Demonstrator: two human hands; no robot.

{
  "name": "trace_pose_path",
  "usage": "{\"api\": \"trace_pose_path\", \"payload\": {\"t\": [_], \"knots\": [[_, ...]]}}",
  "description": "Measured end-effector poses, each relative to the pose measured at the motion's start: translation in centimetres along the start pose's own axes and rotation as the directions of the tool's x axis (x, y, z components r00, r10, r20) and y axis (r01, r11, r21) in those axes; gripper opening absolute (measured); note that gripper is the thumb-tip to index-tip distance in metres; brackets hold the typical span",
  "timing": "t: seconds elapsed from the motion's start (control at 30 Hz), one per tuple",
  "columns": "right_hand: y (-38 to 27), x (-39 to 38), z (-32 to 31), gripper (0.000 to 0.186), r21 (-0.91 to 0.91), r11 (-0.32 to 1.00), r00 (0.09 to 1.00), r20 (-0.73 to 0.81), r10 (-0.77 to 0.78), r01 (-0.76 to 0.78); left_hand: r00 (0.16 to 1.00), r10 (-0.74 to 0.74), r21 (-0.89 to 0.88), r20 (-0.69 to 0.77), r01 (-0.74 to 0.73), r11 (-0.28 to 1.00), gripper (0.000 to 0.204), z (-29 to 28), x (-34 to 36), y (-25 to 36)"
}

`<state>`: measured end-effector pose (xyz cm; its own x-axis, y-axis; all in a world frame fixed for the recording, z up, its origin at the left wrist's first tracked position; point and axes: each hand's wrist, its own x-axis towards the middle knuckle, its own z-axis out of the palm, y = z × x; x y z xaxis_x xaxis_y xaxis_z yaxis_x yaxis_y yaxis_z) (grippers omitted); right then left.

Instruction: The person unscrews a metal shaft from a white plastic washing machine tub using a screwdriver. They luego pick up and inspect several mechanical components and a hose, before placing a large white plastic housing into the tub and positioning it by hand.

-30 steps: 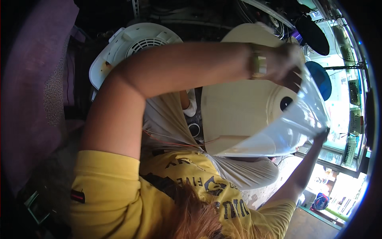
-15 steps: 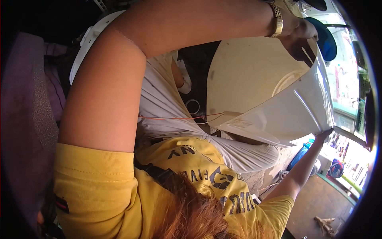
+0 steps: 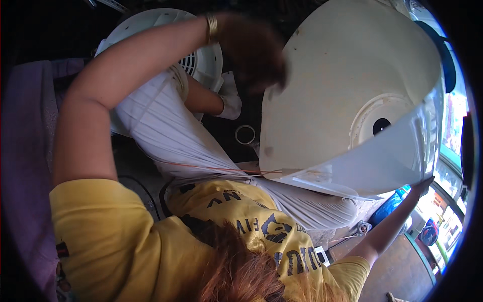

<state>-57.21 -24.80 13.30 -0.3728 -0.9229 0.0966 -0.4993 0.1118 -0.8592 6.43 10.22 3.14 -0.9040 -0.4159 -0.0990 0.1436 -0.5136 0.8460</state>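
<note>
A large white curved plastic casing [image 3: 322,95] leans over my lap on the right, its hollow inside facing me. Deep in it is a round ring with a dark central hole [image 3: 382,126]. My right hand [image 3: 421,187] grips the casing's outer lower right side; its fingers are partly hidden. Near the casing's left edge my left hand [image 3: 255,53], with a gold bracelet or watch [image 3: 212,27] at the wrist, is dark and smeared by motion. Whether it touches the edge or how its fingers lie, I cannot tell. Thin reddish wires [image 3: 211,167] run across my lap to the casing.
Behind my left arm stands a round white plastic part [image 3: 211,63] with dark slots. A white ring [image 3: 245,134] lies on the dark floor between my legs. Purple cloth [image 3: 30,151] hangs at the left. A blue bundle [image 3: 385,211] and a brown board [image 3: 397,261] are at the right.
My left hand has let go of the casing's far right rim and swung left. The casing has tipped so its inside and central hole show more. My right hand stays on it.
</note>
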Motion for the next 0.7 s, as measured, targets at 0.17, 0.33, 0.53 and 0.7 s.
{"api": "trace_pose_path", "payload": {"t": [0.17,0.33,0.53,0.7], "knots": [[0.6,-0.3,-1.7,0.076,-0.037,0.996,0.994,0.075,-0.076,0.079,0.652,-0.62,0.619,-0.437,0.718,0.318,0.028,1.4,10.2,-19.9],[-1.6,-4.4,-2.1,0.068,0.012,0.996,0.996,0.009,-0.087,0.087,0.428,-0.242,0.402,-0.871,0.903,0.15,0.028,1.5,15.8,-29.7],[-2.6,-6.0,-3.1,0.058,0.11,0.994,1.0,-0.007,-0.008,0.009,0.401,-0.096,0.378,-0.911,0.906,0.192,0.028,0.8,17.1,-29.8],[-0.1,-3.7,-2.7,0.066,-0.03,0.999,0.996,-0.072,-0.047,0.045,0.715,-0.234,0.7,-0.659,0.696,0.157,0.024,1.0,10.3,-19.1]]}}
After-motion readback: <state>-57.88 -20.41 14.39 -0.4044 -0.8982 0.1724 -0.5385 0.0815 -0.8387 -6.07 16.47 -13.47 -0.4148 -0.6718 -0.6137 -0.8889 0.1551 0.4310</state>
